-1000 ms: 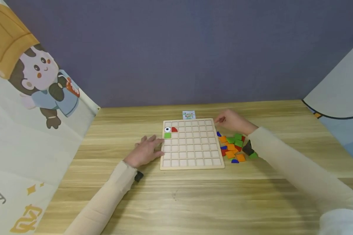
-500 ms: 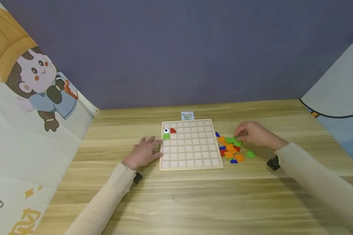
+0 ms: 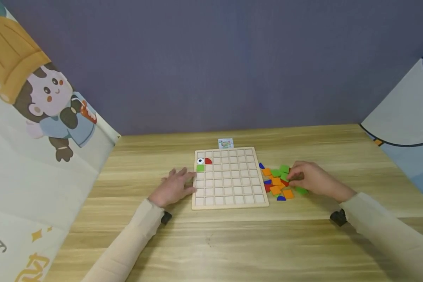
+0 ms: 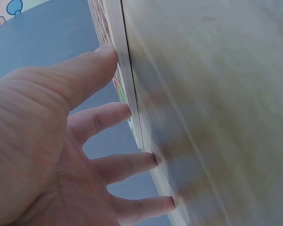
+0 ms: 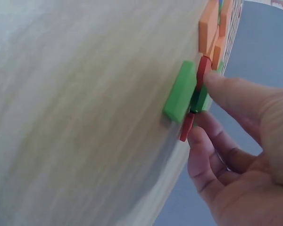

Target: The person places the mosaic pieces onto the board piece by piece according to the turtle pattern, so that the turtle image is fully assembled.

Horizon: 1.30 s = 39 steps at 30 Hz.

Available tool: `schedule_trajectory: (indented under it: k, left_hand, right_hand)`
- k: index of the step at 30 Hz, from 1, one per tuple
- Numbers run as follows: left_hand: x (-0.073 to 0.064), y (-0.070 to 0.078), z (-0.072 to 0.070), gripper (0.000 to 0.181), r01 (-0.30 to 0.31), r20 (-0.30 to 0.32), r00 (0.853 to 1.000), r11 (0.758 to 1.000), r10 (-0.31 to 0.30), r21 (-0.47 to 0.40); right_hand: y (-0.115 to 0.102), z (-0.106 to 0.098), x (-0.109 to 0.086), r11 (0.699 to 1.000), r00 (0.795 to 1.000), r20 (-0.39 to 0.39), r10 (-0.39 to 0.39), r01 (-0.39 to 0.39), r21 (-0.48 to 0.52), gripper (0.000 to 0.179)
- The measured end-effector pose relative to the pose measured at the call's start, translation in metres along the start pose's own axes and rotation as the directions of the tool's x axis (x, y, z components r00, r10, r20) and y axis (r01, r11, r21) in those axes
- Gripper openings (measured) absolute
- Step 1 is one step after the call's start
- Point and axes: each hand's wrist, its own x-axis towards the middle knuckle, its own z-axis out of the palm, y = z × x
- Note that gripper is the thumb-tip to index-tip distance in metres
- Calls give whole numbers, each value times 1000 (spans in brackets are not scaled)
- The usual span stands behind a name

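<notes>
A wooden grid board lies flat on the table. At its upper left sit an eye tile, a red quarter-round tile and a green square tile. My left hand is spread at the board's left edge, thumb and index finger touching it, as the left wrist view shows. My right hand is at the loose tile pile, its fingers bent. In the right wrist view the thumb and fingertips are on either side of a dark green tile, by red tiles; whether they pinch it is unclear.
Loose orange tiles, blue tiles and green ones lie beside the board's right edge. A small picture card lies behind the board. A dark panel stands along the table's back edge.
My right hand has gone from the board's upper right corner to the tile pile, then slightly nearer to me along the pile's right side. The left hand stays at the board's edge.
</notes>
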Motion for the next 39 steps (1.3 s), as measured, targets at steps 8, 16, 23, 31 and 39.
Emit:
schedule_trajectory:
  k: [8, 16, 23, 31, 39]
  left_hand:
    - [-1, 0, 1, 58, -2, -1, 1000, 1000, 2, -1]
    - [-3, 0, 0, 58, 2, 3, 1000, 1000, -2, -5]
    - [-3, 1, -1, 57, 5, 1, 1000, 1000, -5, -3]
    - [-4, 2, -2, 57, 16, 8, 1000, 1000, -16, -12]
    - [-3, 2, -1, 57, 21, 2, 1000, 1000, -21, -16]
  right_hand:
    - [-5, 1, -2, 998, 998, -30, 62, -63, -15, 10]
    - [-7, 5, -2, 997, 996, -78, 49, -53, -54, 12]
    - [-11, 3, 2, 998, 988, -154, -20, 10, -65, 19]
    - [-37, 5, 25, 993, 980, -159, -115, 110, -44, 15]
    - [-68, 15, 62, 987, 985, -79, -155, 159, 36, 15]
